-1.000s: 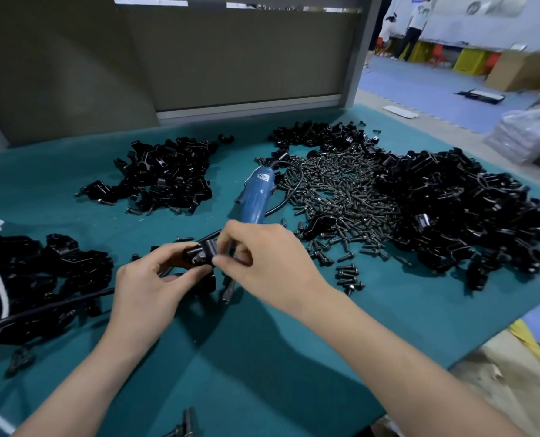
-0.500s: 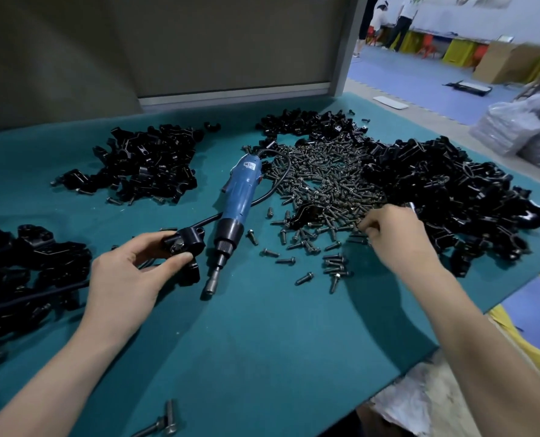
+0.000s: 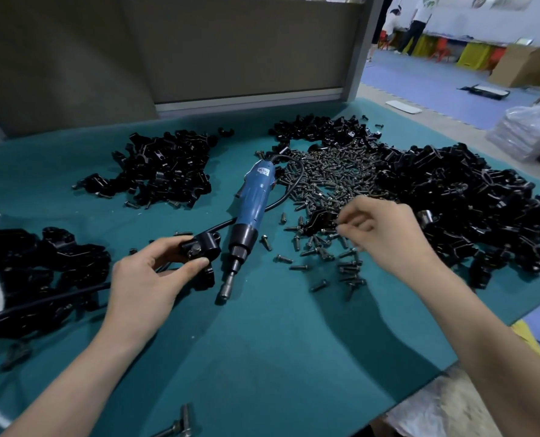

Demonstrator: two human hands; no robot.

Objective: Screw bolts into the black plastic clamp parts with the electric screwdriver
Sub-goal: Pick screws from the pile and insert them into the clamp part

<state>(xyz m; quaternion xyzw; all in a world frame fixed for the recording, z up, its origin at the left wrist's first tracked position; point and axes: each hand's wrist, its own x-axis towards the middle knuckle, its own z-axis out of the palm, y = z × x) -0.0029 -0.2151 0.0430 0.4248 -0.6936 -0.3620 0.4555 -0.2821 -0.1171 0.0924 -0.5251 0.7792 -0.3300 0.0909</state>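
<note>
My left hand [image 3: 149, 279] grips a black plastic clamp part [image 3: 201, 247] just above the teal mat, left of centre. The blue electric screwdriver [image 3: 254, 200] lies on the mat right beside it, bit end pointing towards me; neither hand touches it. My right hand [image 3: 385, 234] hovers over the near edge of the bolt pile [image 3: 331, 178]. Its thumb and forefinger pinch together on what looks like a small bolt, blurred by motion.
Heaps of black clamp parts lie at back left [image 3: 164, 168], far right [image 3: 467, 200], near left [image 3: 26, 272] and at the back [image 3: 319, 130]. The screwdriver's cable [image 3: 41, 301] runs off left. Two loose bolts [image 3: 180, 424] lie near me. A grey partition [image 3: 230, 58] stands behind.
My right hand left the clamp, swung right to the bolt pile, and now its fingertips pinch there. My left hand has kept hold of the clamp part. The screwdriver has not moved.
</note>
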